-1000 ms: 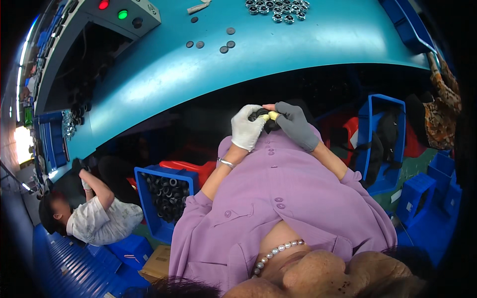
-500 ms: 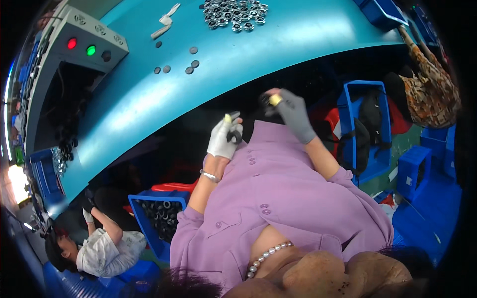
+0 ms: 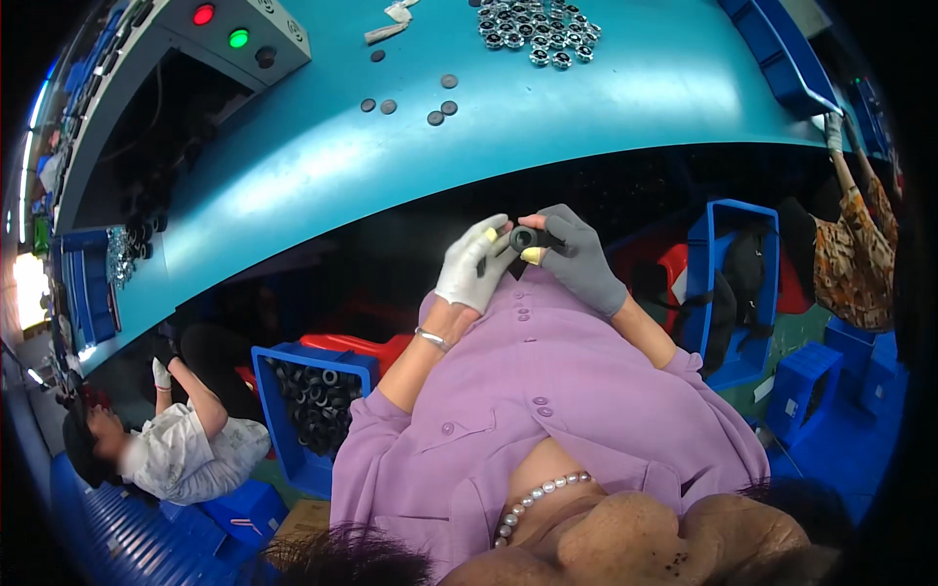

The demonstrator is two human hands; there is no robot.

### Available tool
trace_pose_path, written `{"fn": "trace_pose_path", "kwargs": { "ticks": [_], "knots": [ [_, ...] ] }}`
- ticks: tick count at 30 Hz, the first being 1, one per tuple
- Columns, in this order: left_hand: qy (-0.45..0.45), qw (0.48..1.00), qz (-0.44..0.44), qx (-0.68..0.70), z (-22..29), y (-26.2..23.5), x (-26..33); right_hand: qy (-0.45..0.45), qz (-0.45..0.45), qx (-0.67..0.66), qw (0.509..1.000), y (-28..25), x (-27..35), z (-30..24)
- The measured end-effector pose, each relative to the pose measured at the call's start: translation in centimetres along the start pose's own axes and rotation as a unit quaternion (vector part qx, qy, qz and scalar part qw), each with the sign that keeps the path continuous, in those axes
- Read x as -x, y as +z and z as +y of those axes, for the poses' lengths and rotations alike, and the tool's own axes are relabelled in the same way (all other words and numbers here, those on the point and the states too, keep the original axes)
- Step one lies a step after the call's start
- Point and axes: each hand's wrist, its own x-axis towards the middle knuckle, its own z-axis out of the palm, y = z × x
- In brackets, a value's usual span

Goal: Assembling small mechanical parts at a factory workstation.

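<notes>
In front of my lap, both hands meet at a black round part with a hole in it [image 3: 524, 238]. My right hand [image 3: 578, 259], in a grey glove with a yellow fingertip cover, is closed on this part from the right. My left hand [image 3: 473, 266], white-gloved and also with a yellow tip, is closed, its fingertips against the part's left side. Another small dark piece [image 3: 482, 266] shows by the left palm, partly hidden by the fingers.
The blue-green table [image 3: 625, 98] bears shiny metal-rimmed parts [image 3: 537, 34] and several black discs [image 3: 448, 108]. A machine with lit buttons [image 3: 238, 38] stands left. A blue crate of black rings [image 3: 318, 396] sits by my left elbow, another blue crate [image 3: 772, 283] at right. Co-workers sit on both sides.
My hands have come together; before, they were apart, each with black pieces. The right hand has lowered and now holds the round part against the left fingertips. The view has shifted slightly.
</notes>
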Motion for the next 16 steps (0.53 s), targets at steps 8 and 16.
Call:
{"fn": "trace_pose_path", "kwargs": {
  "ticks": [8, 16],
  "knots": [
    [-0.216, 0.916, 0.022, 0.336, 0.1, 0.3, -0.2, -0.078, -0.026, 0.072, 0.994, 0.1, -0.2, -0.9],
    [-0.179, 0.974, 0.015, 0.137, 0.8, 0.7, -0.7, -0.195, -0.031, 0.384, 0.902, 0.5, -2.1, -2.9]
  ]
}}
